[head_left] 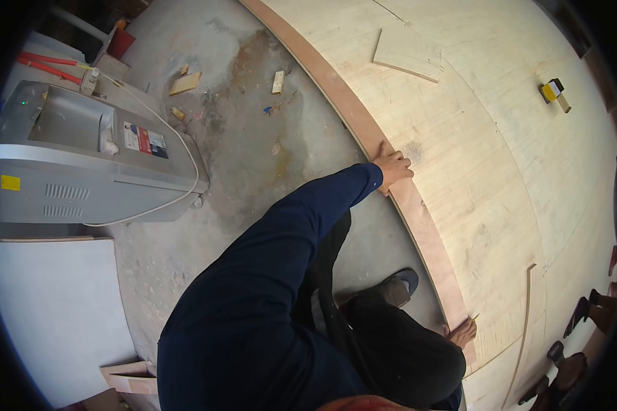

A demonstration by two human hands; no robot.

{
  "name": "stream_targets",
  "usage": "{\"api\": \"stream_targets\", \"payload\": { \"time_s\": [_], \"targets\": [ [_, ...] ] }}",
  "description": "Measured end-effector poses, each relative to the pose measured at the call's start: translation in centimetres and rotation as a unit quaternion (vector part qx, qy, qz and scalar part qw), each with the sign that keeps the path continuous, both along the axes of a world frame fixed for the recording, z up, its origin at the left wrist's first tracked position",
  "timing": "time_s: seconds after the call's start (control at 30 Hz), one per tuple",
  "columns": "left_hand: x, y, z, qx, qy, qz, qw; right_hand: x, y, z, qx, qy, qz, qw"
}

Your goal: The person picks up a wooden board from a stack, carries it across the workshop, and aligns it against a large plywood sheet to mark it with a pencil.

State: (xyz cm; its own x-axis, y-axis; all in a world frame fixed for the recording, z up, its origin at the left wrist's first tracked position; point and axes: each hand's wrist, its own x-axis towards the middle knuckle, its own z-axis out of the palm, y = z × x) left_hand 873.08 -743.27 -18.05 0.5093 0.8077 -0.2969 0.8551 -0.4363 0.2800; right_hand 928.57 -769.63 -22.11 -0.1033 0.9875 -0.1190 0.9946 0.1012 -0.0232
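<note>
My left hand [393, 171] presses down on a long, narrow reddish wood strip [354, 109], its thumb and fingers apart. This strip lies along the curved-looking edge of a large pale plywood sheet [473, 164]. Farther down the same strip, my right hand [462, 333] rests at its lower end, fingers closed round a thin yellowish pencil [475, 318] whose end sticks out above them.
On the plywood lie a loose square board [408, 56], a yellow-and-black box [550, 90] and a thin strip [527, 322]. A grey machine [137, 168] with a cable stands at left near a white panel [58, 308]. Wood scraps [185, 83] lie on the floor.
</note>
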Motion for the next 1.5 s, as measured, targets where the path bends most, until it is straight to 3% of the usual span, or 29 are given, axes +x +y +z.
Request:
{"api": "stream_targets", "payload": {
  "time_s": [0.37,0.43,0.5,0.53,0.57,0.6,0.63,0.67,0.77,0.9,0.97,1.1,1.17,1.3,1.37,1.5],
  "targets": [
    [-0.9,-0.6,0.2,-0.004,-0.04,-0.007,0.999,0.8,-0.1,-1.3,0.051,-0.003,0.053,0.997],
    [-0.4,-2.3,2.4,0.144,-0.055,0.206,0.966,1.3,-0.1,-1.3,0.068,-0.007,0.068,0.995],
    [-1.6,-0.2,-0.8,0.153,-0.081,0.464,0.869,1.2,-0.1,-1.3,0.034,0.001,0.041,0.999],
    [-2.0,0.4,-1.6,0.108,-0.142,0.622,0.762,1.1,-0.2,-1.3,0.032,-0.001,0.038,0.999],
    [-2.6,0.4,-0.9,0.057,-0.194,0.756,0.623,0.7,-0.1,-0.9,0.022,0.0,0.029,0.999],
    [-3.4,0.1,-1.5,0.052,-0.193,0.755,0.624,0.5,0.0,-0.5,0.012,0.001,0.02,1.0],
    [-4.3,-0.2,-3.1,-0.099,-0.36,0.764,0.527,0.6,-0.1,-0.3,0.008,-0.003,0.017,1.0],
    [-5.0,-0.2,-3.9,-0.242,-0.504,0.727,0.397,0.5,0.1,-0.2,0.019,-0.002,0.028,0.999],
    [-5.4,0.0,-5.8,-0.243,-0.587,0.686,0.353,0.0,0.2,-0.2,0.02,-0.004,0.029,0.999],
    [-6.0,0.1,-6.9,-0.27,-0.595,0.684,0.325,-0.2,0.3,0.1,0.007,-0.007,0.004,1.0],
    [-5.9,-0.1,-6.6,-0.273,-0.611,0.678,0.303,0.0,0.2,-0.2,0.053,-0.001,0.047,0.997],
    [-6.3,-0.4,-7.4,-0.295,-0.624,0.662,0.29,0.4,0.1,-0.4,0.025,-0.023,0.029,0.999],
    [-6.6,-0.7,-6.7,-0.3,-0.623,0.651,0.313,0.3,0.0,-0.3,0.018,-0.027,0.018,0.999],
    [-5.6,-1.3,-4.7,-0.292,-0.637,0.643,0.309,0.1,0.2,-0.1,0.012,-0.014,0.015,1.0],
    [-5.1,-1.4,-3.9,-0.291,-0.627,0.675,0.258,0.0,0.2,0.1,0.012,-0.017,0.015,1.0],
    [-5.4,-1.4,-4.6,-0.298,-0.623,0.673,0.265,-0.5,0.3,0.5,0.004,-0.024,0.001,1.0]
  ]
}}
